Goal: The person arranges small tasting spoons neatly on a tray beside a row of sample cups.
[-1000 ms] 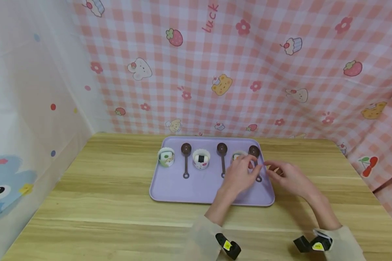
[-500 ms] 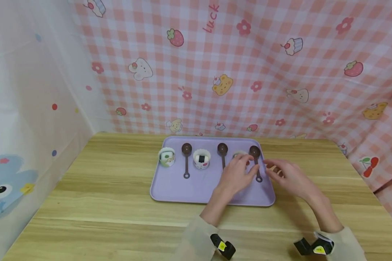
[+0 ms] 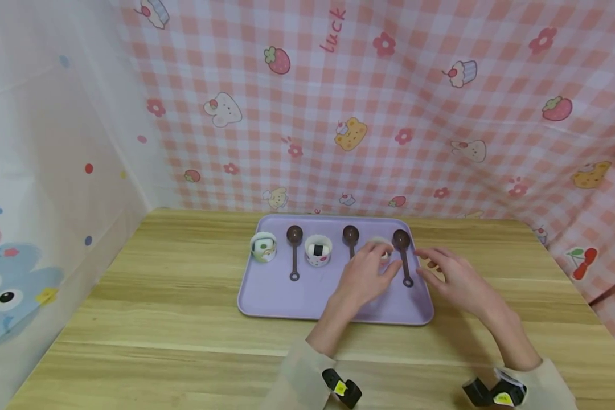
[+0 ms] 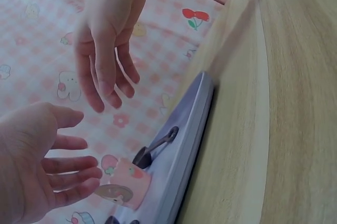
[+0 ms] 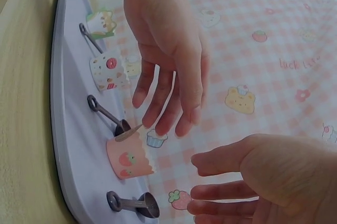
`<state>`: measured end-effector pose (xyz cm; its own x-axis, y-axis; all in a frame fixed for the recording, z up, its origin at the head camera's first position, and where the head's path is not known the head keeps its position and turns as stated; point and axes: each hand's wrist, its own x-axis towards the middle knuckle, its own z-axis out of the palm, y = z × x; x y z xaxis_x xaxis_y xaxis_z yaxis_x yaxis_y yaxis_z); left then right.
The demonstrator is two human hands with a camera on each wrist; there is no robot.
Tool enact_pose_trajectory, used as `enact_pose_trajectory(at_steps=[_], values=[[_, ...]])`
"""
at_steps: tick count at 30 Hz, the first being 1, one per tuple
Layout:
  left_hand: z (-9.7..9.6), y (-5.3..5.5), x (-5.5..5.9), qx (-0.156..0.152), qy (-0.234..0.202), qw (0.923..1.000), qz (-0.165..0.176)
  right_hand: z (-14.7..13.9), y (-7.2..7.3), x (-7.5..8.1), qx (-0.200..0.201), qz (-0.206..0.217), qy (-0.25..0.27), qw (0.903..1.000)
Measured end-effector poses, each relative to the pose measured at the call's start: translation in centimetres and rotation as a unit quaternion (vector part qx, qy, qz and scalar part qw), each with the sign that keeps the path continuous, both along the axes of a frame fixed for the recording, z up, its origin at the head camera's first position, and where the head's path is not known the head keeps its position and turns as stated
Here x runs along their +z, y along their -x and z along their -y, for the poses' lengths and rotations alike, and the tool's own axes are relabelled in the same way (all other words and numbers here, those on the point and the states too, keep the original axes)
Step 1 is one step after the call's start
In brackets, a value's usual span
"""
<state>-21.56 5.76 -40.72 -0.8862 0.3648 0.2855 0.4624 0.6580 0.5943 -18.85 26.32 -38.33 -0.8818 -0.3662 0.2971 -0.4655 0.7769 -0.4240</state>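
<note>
My left hand (image 3: 365,278) hovers over the right part of the lilac tray (image 3: 287,299), fingers spread and loosely bent, holding nothing. Behind its fingertips in the head view, a pink paper cup with strawberries (image 5: 129,156) is mostly hidden. My right hand (image 3: 456,282) hangs at the tray's right edge, fingers apart and nothing in them. Between the two hands lies a brown measuring spoon (image 3: 402,240), bowl away from me. In the right wrist view my left hand (image 5: 168,45) is above the pink cup, and my right hand (image 5: 279,182) shows at lower right.
Two more brown measuring spoons, one at left (image 3: 294,236) and one in the middle (image 3: 351,234), lie on the tray. A white patterned cup (image 3: 318,258) with a toy rice ball and a green-and-white cup (image 3: 263,249) stand there too. Checked cloth (image 3: 307,114) hangs behind the wooden table (image 3: 159,319).
My left hand has drawn a little to the left, away from the right-hand spoon, whose handle now shows fully. My right hand has barely moved.
</note>
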Motion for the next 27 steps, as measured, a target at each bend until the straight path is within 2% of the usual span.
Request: enact_pose_trajectory(at_steps=[6, 9, 15, 27], values=[[0.6, -0.3, 0.4, -0.001, 0.012, 0.9999, -0.004, 0.3, -0.3, 0.2, 0.000, -0.012, -0.007, 0.9999], [1.0, -0.4, 0.5, -0.003, 0.021, 0.9997, -0.010, 0.4, -0.4, 0.2, 0.002, -0.032, -0.011, 0.9994], [1.6, -0.5, 0.8, 0.001, 0.050, 0.9980, -0.039, 0.7, -0.6, 0.2, 0.010, -0.093, -0.014, 0.9955], [3.7, -0.7, 1.1, 0.023, 0.073, 0.9935, -0.084, 1.0, -0.7, 0.0, 0.014, -0.135, -0.007, 0.9907]])
